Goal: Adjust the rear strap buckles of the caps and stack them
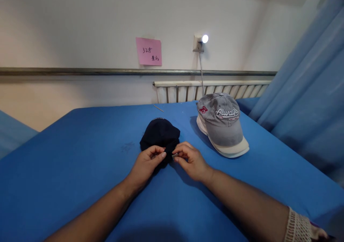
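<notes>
A black cap [159, 132] rests on the blue-covered table between my hands, its lower edge bunched up towards me. My left hand [147, 161] is closed, pinching dark fabric of the cap between thumb and fingers. Close beside it, my right hand [192, 161] pinches a small metal buckle [175, 155] at the cap's near right edge. Whether the buckle is fastened to a strap, I cannot tell, since the fingers cover part of it.
Stacked caps stand to the right, a grey cap [224, 116] over white ones. The blue table cover [80, 156] carries a thin stick [158, 108] near its far edge. Behind are a radiator [185, 91], a metal rail [107, 71], a lit plug [205, 39] and a blue curtain [309, 70].
</notes>
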Demonstrator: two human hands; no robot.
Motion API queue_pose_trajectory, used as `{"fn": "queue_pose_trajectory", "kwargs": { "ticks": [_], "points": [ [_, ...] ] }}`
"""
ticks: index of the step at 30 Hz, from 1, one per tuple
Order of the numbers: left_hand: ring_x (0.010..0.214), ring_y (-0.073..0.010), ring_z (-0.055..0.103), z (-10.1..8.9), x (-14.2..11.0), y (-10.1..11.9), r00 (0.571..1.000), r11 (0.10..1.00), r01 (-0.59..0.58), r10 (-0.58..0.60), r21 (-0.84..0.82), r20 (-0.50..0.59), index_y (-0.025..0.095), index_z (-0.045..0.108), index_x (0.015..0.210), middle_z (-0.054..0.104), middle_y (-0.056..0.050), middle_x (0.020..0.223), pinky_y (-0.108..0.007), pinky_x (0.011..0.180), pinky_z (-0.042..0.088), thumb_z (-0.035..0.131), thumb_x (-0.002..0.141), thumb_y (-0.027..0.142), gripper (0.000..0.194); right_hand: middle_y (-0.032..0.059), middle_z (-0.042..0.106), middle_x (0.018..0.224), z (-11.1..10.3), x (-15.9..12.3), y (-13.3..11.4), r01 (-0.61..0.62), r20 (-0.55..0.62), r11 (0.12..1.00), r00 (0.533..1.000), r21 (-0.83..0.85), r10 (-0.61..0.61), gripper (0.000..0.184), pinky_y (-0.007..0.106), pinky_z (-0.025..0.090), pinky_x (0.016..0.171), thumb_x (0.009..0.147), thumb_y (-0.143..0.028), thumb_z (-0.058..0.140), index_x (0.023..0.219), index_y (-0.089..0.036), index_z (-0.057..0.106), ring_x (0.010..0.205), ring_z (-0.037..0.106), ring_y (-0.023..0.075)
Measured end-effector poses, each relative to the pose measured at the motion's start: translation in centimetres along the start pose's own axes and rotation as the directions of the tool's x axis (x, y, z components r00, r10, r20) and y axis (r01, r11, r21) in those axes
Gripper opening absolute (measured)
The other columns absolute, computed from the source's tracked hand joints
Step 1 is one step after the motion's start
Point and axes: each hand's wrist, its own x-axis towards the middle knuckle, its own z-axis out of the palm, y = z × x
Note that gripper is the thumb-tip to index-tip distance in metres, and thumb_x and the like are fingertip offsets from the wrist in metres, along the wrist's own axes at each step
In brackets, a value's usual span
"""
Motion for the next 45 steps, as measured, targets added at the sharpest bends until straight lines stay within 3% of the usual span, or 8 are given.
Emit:
{"fn": "queue_pose_trajectory", "kwargs": {
  "ticks": [4,13,16,27,32,37,41,45],
  "points": [
    [0.059,-0.0109,0.053,0.0,-0.3,0.3,1.000,0.984,0.024,-0.024,-0.174,0.002,0.017,0.064,0.081,0.060,0.001,0.068,-0.023,0.056,0.043,0.078,0.072,0.035,0.024,0.0068,0.054,0.117,-0.6,-0.2,-1.5,0.184,0.061,0.938,0.983,-0.293,-0.174,0.030,0.030,0.056,0.076,0.085,-0.006,0.058,0.109,-0.024,0.059,0.080,0.060,0.0121],
    [0.066,-0.0104,0.056,0.1,-0.9,1.0,0.990,0.915,0.138,-0.117,-0.378,0.079,0.016,0.066,0.085,0.063,0.000,0.076,-0.021,0.062,0.047,0.082,0.073,0.031,0.025,0.0162,0.055,0.123,-0.2,-0.2,-2.6,0.324,0.206,0.706,0.946,-0.630,-0.251,0.028,0.042,0.057,0.083,0.087,-0.006,0.054,0.112,-0.018,0.052,0.100,0.062,0.0243],
    [0.066,-0.0095,0.056,0.0,-1.0,1.1,0.986,0.896,0.164,-0.136,-0.412,0.096,0.015,0.067,0.085,0.062,0.001,0.075,-0.020,0.063,0.047,0.084,0.072,0.030,0.026,0.0166,0.058,0.120,0.0,-0.1,-2.5,0.355,0.208,0.665,0.933,-0.657,-0.293,0.017,0.042,0.057,0.083,0.090,-0.008,0.053,0.105,-0.017,0.056,0.099,0.063,0.0246],
    [0.060,-0.0068,0.055,0.4,-1.3,1.8,0.964,0.803,0.267,-0.224,-0.533,0.145,0.016,0.068,0.080,0.060,0.003,0.072,-0.017,0.057,0.046,0.088,0.066,0.023,0.025,0.0164,0.059,0.117,-0.1,0.2,-2.6,0.392,0.187,0.677,0.915,-0.623,-0.358,0.019,0.041,0.057,0.087,0.090,-0.010,0.052,0.107,-0.017,0.057,0.104,0.061,0.0252],
    [0.063,-0.0079,0.056,0.3,-1.1,1.8,0.988,0.890,0.156,-0.144,-0.428,0.060,0.016,0.067,0.080,0.063,0.002,0.075,-0.018,0.060,0.048,0.086,0.067,0.027,0.025,0.0171,0.059,0.115,-0.3,0.0,-3.3,0.413,0.165,0.695,0.903,-0.588,-0.397,0.020,0.041,0.057,0.087,0.089,-0.012,0.052,0.108,-0.016,0.056,0.106,0.060,0.0257],
    [0.061,-0.0124,0.056,-0.5,-1.0,1.9,0.988,0.993,-0.073,0.059,-0.088,-0.143,0.018,0.067,0.079,0.062,0.000,0.070,-0.023,0.056,0.046,0.079,0.070,0.032,0.021,0.0118,0.061,0.105,-0.9,-0.1,-3.3,0.399,0.122,0.782,0.912,-0.480,-0.391,0.020,0.038,0.056,0.084,0.086,-0.015,0.056,0.105,-0.020,0.053,0.099,0.061,0.0228],
    [0.074,-0.0166,0.062,-1.1,-1.0,1.8,0.964,0.964,-0.211,0.232,0.160,-0.128,0.020,0.069,0.079,0.069,-0.003,0.086,-0.028,0.067,0.051,0.073,0.075,0.032,0.013,0.0064,0.063,0.095,-1.2,-0.1,-3.2,0.337,0.091,0.852,0.940,-0.402,-0.328,0.015,0.035,0.054,0.079,0.084,-0.016,0.059,0.097,-0.022,0.052,0.088,0.062,0.0197],
    [0.079,-0.0183,0.063,-1.1,-1.1,1.4,0.954,0.941,-0.259,0.284,0.216,-0.097,0.021,0.069,0.080,0.070,-0.004,0.091,-0.029,0.072,0.051,0.070,0.077,0.031,0.010,0.0036,0.063,0.091,-1.3,-0.1,-3.4,0.265,0.075,0.898,0.964,-0.351,-0.256,0.016,0.033,0.053,0.076,0.083,-0.016,0.062,0.093,-0.023,0.053,0.083,0.062,0.0175]
  ]
}}
